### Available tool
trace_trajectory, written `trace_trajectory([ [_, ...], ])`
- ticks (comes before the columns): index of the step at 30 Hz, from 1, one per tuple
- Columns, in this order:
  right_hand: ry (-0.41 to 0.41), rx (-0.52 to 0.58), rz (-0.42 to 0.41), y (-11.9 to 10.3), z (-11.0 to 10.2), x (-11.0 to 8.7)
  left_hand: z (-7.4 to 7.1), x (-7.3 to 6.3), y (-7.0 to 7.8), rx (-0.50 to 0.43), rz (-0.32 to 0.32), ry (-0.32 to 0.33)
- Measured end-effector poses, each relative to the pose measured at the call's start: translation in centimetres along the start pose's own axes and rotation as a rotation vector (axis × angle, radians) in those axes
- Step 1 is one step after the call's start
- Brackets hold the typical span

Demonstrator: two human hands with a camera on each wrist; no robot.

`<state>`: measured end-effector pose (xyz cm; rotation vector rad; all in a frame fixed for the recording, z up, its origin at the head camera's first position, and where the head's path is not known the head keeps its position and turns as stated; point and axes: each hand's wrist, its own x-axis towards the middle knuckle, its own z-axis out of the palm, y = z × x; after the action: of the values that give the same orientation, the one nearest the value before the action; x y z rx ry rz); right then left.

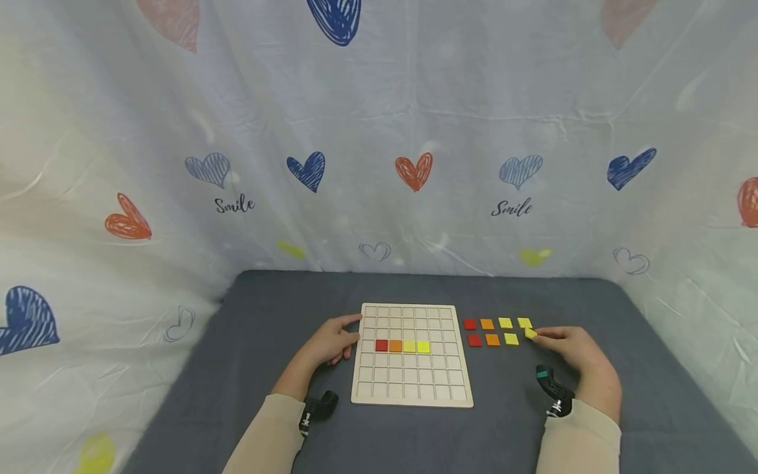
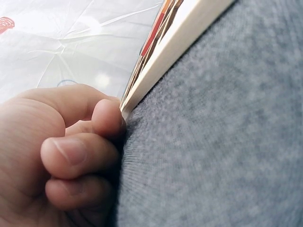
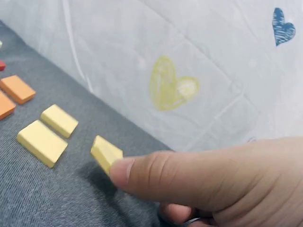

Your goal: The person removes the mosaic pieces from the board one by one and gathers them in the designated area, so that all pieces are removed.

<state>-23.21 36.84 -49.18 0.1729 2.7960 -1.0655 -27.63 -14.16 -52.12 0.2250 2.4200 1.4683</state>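
My left hand (image 1: 333, 341) rests at the left side of a pale wooden grid board (image 1: 408, 393). Index finger and thumb touch its edge, apart from each other; the other fingers curl loosely, as the left wrist view shows. One row of the board carries a red tile (image 1: 381, 345), an orange tile (image 1: 395, 345) and two yellow tiles (image 1: 416, 346) side by side. Off to the right, my right hand (image 1: 577, 349) pinches a yellow square tile (image 3: 104, 150), tilted above the cloth. Just behind it lies another yellow tile (image 1: 524, 322).
Between board and right hand lie loose tiles in two rows: red tiles (image 1: 470, 324), orange tiles (image 1: 492, 340) and pale yellow tiles (image 3: 42, 143). Dark grey cloth (image 1: 284, 309) covers the table. A white curtain (image 1: 355, 217) printed with hearts hangs around the back and sides.
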Motion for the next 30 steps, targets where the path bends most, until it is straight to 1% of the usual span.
trace_trajectory([
  [3,-0.002,-0.004,-0.013,0.2,0.2,0.2,0.0,0.0,0.0,-0.006,-0.004,-0.003],
  [7,0.015,-0.011,-0.005,0.0,0.5,0.5,0.0,-0.1,0.0,-0.009,0.0,-0.006],
  [14,0.063,0.009,0.04,-0.8,0.9,0.8,-0.1,-0.2,0.2,0.006,0.005,-0.003],
  [19,0.094,-0.013,0.063,-0.8,0.9,0.9,-0.1,-0.1,0.1,0.014,0.011,-0.003],
  [24,0.086,0.013,0.099,-1.0,1.0,1.0,-0.2,0.1,-0.2,0.005,0.018,-0.007],
  [27,0.08,0.042,0.106,-1.0,1.2,1.2,-0.1,0.1,-0.3,-0.005,0.02,-0.007],
  [30,0.08,0.043,0.107,-0.9,1.2,1.3,-0.1,0.1,-0.4,-0.013,0.021,-0.006],
])
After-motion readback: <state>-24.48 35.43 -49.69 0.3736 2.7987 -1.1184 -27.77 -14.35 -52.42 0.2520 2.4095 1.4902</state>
